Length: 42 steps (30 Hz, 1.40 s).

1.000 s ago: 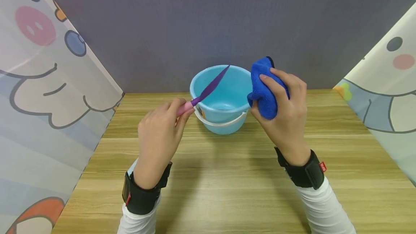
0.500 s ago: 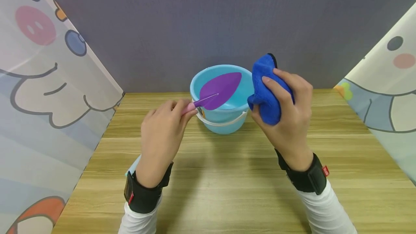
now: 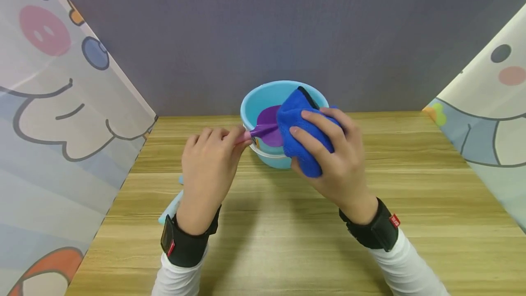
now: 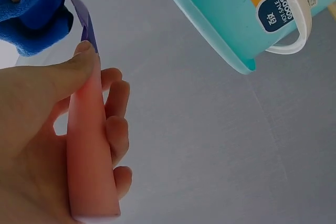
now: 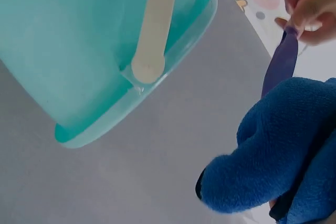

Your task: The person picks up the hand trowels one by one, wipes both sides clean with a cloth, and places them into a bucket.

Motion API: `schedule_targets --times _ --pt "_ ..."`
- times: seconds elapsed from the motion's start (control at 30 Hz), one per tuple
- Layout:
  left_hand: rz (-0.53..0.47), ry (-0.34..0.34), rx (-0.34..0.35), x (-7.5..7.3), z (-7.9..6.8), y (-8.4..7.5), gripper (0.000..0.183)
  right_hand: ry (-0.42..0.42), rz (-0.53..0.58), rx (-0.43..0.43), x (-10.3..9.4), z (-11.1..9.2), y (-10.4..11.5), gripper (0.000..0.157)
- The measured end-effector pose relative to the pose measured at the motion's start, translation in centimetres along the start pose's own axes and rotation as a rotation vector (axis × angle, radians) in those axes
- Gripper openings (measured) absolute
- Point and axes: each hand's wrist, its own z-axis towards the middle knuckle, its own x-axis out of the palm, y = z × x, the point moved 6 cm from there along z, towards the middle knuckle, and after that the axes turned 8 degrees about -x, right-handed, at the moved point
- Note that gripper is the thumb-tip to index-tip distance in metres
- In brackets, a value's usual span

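Note:
My left hand [image 3: 211,161] grips the pink handle [image 4: 89,150] of a toy shovel whose purple blade [image 3: 269,118] is held above the bucket. In my right hand [image 3: 339,163] is a bunched blue cloth [image 3: 304,127] with a black edge. The cloth lies over the outer part of the blade and hides its tip. Behind both hands, a light blue bucket [image 3: 263,92] stands upright on the wooden table, its white handle [image 4: 294,3] hanging down at the front. A label [image 4: 274,11] shows on the bucket's side in the left wrist view.
A light blue object [image 3: 170,208] lies on the table [image 3: 271,241], partly hidden behind the left wrist. A dark grey panel [image 3: 263,26] rises behind the bucket. Cartoon-printed panels [image 3: 53,150] flank the table on the left and right.
The left hand has rotated the shovel so its blade turned from edge-on to flat. The right hand has moved left and brought the cloth onto the blade.

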Motion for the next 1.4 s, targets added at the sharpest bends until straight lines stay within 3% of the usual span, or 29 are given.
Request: schedule_targets --times 0.27,0.63,0.97,1.4 --pt "0.058 0.011 0.071 0.0 -0.2 -1.2 0.027 0.074 -0.051 -0.071 1.1 -0.6 0.9 0.041" --pt "0.128 0.02 0.221 0.1 -1.2 -3.2 0.028 0.188 -0.155 -0.06 2.6 -1.6 1.1 0.037" --pt "0.197 0.016 0.292 0.0 -1.4 -3.7 0.028 0.294 -0.212 -0.006 3.3 -1.5 1.1 0.033" --pt "0.202 -0.019 0.319 0.1 -1.5 -4.1 0.028 0.348 -0.231 0.024 3.3 -1.5 0.9 0.034"
